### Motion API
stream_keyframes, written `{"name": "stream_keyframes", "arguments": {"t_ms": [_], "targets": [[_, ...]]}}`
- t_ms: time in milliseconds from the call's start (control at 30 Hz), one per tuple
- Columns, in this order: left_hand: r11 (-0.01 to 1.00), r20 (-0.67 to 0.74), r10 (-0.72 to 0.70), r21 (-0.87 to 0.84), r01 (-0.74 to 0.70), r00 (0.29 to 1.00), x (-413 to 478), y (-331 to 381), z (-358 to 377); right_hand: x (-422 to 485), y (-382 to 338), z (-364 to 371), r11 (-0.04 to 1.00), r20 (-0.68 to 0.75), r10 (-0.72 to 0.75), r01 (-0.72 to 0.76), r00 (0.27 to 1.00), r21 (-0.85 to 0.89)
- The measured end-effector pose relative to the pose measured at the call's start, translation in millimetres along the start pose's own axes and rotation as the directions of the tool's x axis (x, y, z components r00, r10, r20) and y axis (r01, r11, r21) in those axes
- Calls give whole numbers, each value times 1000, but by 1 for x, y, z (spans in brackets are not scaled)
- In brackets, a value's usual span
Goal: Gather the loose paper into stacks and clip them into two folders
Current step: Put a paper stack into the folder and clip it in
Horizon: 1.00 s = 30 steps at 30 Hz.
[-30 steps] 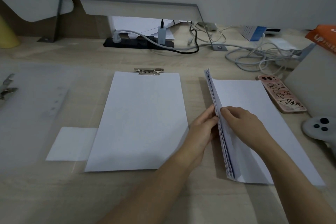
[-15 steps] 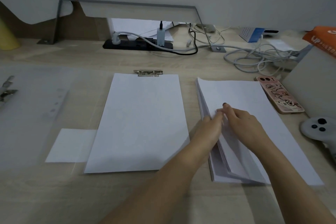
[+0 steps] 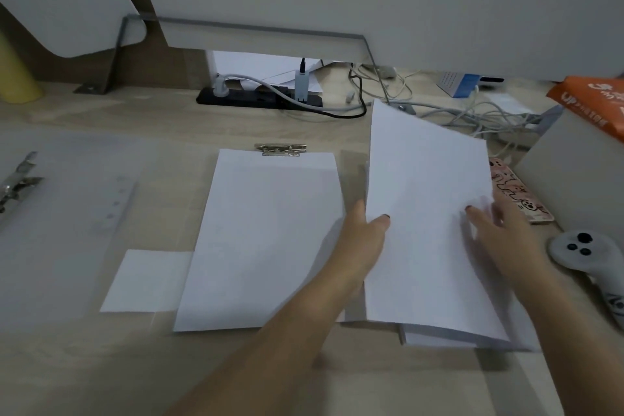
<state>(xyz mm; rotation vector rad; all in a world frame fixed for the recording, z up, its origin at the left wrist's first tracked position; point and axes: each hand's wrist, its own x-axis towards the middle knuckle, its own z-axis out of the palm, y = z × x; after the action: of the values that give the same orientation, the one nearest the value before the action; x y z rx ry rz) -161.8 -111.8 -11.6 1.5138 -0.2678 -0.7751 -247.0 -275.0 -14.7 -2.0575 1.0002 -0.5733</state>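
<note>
Head view: the left hand (image 3: 366,240) pinches the left edge of a lifted white paper sheaf (image 3: 425,213), thumb on top and the other fingers hidden beneath it. Whether the sheaf is one sheet or several cannot be told. It tilts, its far corner raised above the desk. Across the sheaf from that pinch, the right hand (image 3: 499,233) lies on the paper's right side with fingers stretched out and gripping nothing; they are blurred. Directly under the held sheaf, a flat white paper stack (image 3: 449,339) rests on the pale wooden desk (image 3: 101,375), its near edge showing below the raised paper.

Just left of the pinching hand lies a clear plastic folder (image 3: 353,176) with a silver metal clip (image 3: 280,149) at its far end and a white paper pile (image 3: 266,240) lying on it. Further left of that sits a small white paper slip (image 3: 148,280), and well beyond it a frosted translucent folder (image 3: 60,230) bearing a second silver clip (image 3: 18,181).

Just right of the open hand lies a pink-cased phone (image 3: 520,196), and nearer on that side a white game controller (image 3: 580,250). Beyond both hands run a black power strip (image 3: 260,100) and tangled grey cables (image 3: 472,111).
</note>
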Motion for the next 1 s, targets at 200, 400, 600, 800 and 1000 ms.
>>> {"name": "stream_keyframes", "arguments": {"t_ms": [200,400,600,800,1000], "targets": [[984,-105,177,26,-175,979,-24,28,-81,-8,-46,13,854,308,82,-226,948,468],[981,-313,185,116,-156,931,-40,28,-186,-42,-109,87,753,565,-100,-309,819,581],[961,-471,220,256,-106,854,-57,19,-281,-75,-147,169,750,675,-161,-355,720,558],[890,-741,425,448,-88,520,-72,17,-383,-99,-173,236,778,727,-136,-382,673,499],[927,-692,167,353,128,702,-65,19,-428,-111,-184,272,792,727,-93,-392,680,468]]}}
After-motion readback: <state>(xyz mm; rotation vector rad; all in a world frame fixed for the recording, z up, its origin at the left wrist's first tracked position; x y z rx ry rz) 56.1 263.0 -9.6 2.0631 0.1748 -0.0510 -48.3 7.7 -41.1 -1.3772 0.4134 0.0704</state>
